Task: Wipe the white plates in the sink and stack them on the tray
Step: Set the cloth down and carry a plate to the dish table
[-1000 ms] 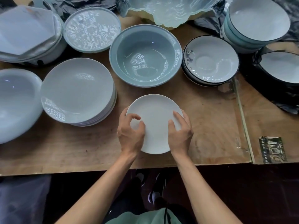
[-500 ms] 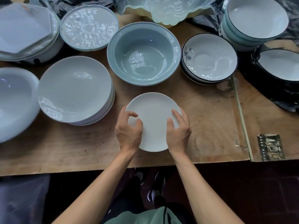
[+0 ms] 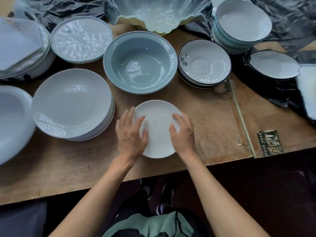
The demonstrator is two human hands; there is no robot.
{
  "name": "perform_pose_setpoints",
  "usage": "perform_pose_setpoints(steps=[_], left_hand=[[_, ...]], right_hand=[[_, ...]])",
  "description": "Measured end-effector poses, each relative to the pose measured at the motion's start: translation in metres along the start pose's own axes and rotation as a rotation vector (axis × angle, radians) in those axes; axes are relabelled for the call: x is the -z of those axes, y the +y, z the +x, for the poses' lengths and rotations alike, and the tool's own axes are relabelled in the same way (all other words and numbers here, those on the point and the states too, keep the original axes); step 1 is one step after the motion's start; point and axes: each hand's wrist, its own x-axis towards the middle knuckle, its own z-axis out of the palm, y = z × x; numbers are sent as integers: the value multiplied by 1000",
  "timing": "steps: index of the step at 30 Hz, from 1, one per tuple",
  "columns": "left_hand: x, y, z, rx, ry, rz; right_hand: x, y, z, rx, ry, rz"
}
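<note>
A small white plate lies flat on the wooden table, near its front edge. My left hand rests on the plate's left side with its fingers stretched out and spread. My right hand grips the plate's right rim, thumb on top and fingers bent over the edge. Just left of it stands a stack of larger pale plates. No sink, tray or cloth is in view.
A blue-grey bowl stands right behind the plate. Black-rimmed bowls and more stacked bowls fill the back right. A patterned plate and other dishes crowd the back left. Black plastic sheeting covers the right side.
My left hand's fingers have uncurled and now lie spread on the plate. The plate and my right hand have stayed in place.
</note>
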Motion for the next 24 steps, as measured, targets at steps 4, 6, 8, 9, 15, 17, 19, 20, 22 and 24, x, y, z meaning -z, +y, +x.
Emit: perform_pose_setpoints(steps=[4,6,8,9,15,17,19,20,22,24], left_hand=[[8,13,14,-310,-95,74],[8,28,20,-397,-144,88],[5,46,25,-483,-199,103],[3,56,27,-525,-241,107],[-30,134,12,-842,-483,175],[-45,163,-8,-942,-526,190],[-61,191,-35,-1020,-573,210],[-68,206,-50,-1049,-605,221],[-81,234,-87,-1096,-674,224],[-91,261,-128,-1137,-729,221]], right_hand=[[21,4,-6,11,4,34],[34,12,-13,-39,19,61],[48,27,-22,-99,24,26],[56,36,-28,-132,21,-5],[112,96,-89,-305,42,-134],[134,116,-118,-357,79,-178],[154,136,-151,-405,116,-226],[164,145,-171,-430,136,-245],[182,164,-213,-478,182,-274],[200,183,-258,-536,224,-291]])
